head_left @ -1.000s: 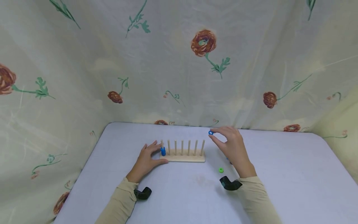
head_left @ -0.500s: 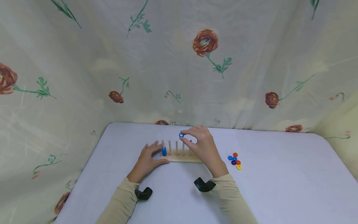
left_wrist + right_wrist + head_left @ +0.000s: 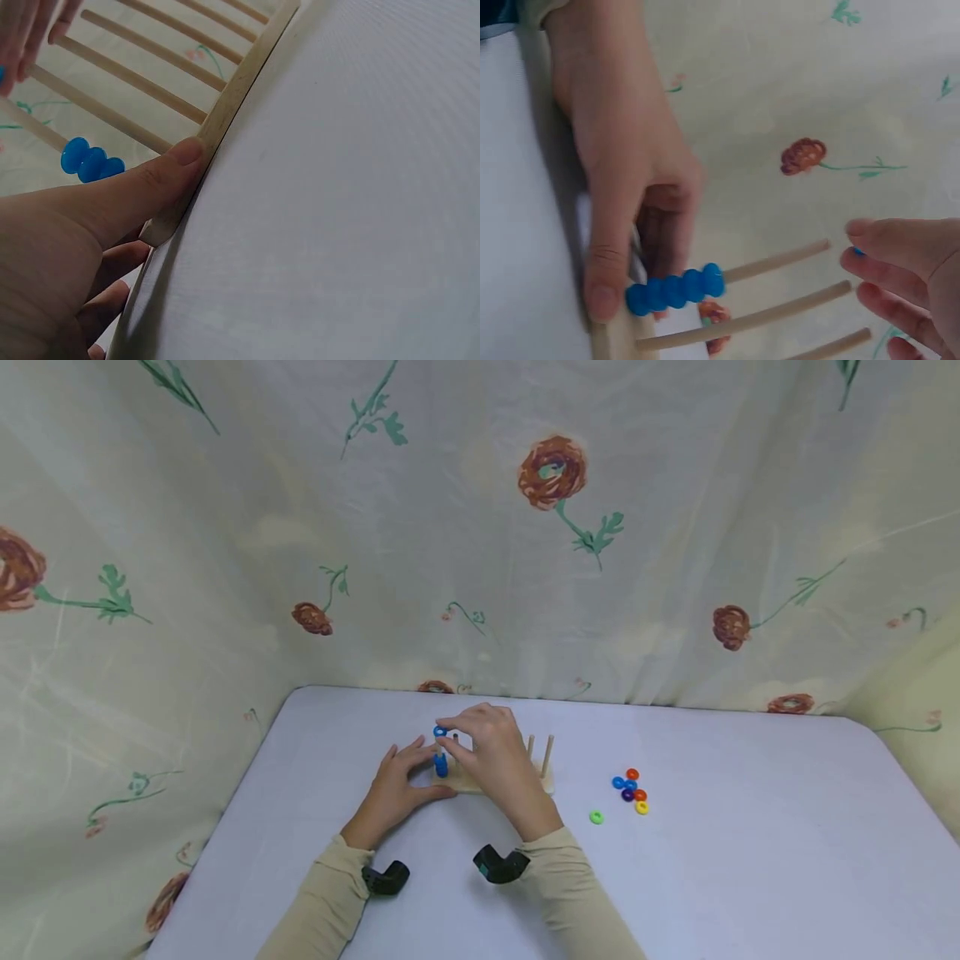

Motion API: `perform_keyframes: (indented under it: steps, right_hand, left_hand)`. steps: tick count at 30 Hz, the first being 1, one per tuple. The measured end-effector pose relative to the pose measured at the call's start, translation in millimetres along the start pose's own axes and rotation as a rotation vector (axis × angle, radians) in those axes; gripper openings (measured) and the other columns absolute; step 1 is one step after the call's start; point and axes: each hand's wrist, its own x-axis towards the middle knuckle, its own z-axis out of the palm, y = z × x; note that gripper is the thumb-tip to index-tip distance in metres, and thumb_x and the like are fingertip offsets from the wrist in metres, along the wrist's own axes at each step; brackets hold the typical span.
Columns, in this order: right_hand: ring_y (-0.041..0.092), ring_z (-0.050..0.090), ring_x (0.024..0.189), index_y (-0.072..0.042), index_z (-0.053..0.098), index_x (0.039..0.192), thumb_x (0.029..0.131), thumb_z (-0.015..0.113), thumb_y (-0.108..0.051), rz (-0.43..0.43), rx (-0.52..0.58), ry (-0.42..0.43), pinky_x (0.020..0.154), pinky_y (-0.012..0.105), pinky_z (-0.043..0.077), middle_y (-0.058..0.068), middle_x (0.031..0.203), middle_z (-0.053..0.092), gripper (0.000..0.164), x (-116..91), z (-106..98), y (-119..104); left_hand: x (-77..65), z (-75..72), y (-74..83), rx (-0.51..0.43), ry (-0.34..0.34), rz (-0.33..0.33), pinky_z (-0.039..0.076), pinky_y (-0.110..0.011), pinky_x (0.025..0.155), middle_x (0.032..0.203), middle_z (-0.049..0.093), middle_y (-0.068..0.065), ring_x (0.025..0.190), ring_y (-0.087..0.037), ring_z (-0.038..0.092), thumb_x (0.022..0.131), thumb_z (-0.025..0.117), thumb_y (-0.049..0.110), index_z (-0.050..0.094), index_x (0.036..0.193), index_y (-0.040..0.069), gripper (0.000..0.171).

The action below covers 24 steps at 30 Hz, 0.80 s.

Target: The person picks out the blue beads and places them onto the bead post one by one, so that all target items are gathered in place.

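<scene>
A wooden peg stand (image 3: 467, 784) lies on the white table, its upright pegs in one row. Several blue rings (image 3: 676, 289) are stacked low on the leftmost peg. My left hand (image 3: 393, 789) grips that end of the stand, thumb along the front edge of the base (image 3: 232, 105) and the other fingers behind. Between thumb and index finger, my right hand (image 3: 498, 760) pinches another blue ring (image 3: 440, 731). This ring is right at the top of the leftmost peg. In the head view the right hand hides the middle pegs.
Right of the stand lies a cluster of loose rings: blue ones (image 3: 618, 782), orange ones (image 3: 633, 774), a purple ring (image 3: 627, 795) and a yellow ring (image 3: 642, 807). A green ring (image 3: 596, 817) lies nearer. Behind the table hangs a flowered cloth (image 3: 480, 527).
My right hand has carried the blue ring leftward from beyond the stand's right end to the leftmost peg, uncovering the loose rings. The left hand keeps its hold on the stand.
</scene>
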Motion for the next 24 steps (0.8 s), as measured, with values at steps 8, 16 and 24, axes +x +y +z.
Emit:
perform_keyframes:
  steps: [8,16,24]
  right_hand:
    - [0.019,0.071,0.103,-0.016,0.082,0.110,0.090,0.082,-0.023,-0.016,-0.030,0.051,0.096,0.043,0.051,-0.001,0.097,0.081,0.021,-1.7,9.1,-1.5]
    - [0.019,0.070,0.103,-0.015,0.082,0.110,0.089,0.083,-0.022,-0.020,-0.038,0.054,0.098,0.043,0.051,-0.001,0.097,0.081,0.022,-4.4,12.3,-1.3]
    - [0.019,0.070,0.103,-0.015,0.081,0.111,0.089,0.083,-0.023,-0.018,-0.050,0.048,0.097,0.044,0.051,-0.001,0.098,0.081,0.024,-5.1,14.4,0.6]
  left_hand:
    - [0.7,0.6,-0.4,0.004,0.017,0.024,0.009,-0.067,0.129,0.151,0.058,-0.007,0.154,-0.034,0.038,0.078,0.091,0.037,0.062,0.144,0.017,0.075]
    - [0.5,1.6,0.5,0.008,0.021,0.029,0.011,-0.067,0.129,0.150,0.060,-0.007,0.153,-0.034,0.040,0.078,0.091,0.037,0.064,0.142,0.017,0.072]
    - [-0.5,2.5,0.1,0.006,0.023,0.035,0.012,-0.067,0.129,0.149,0.060,-0.007,0.152,-0.035,0.041,0.078,0.091,0.036,0.064,0.142,0.016,0.072]
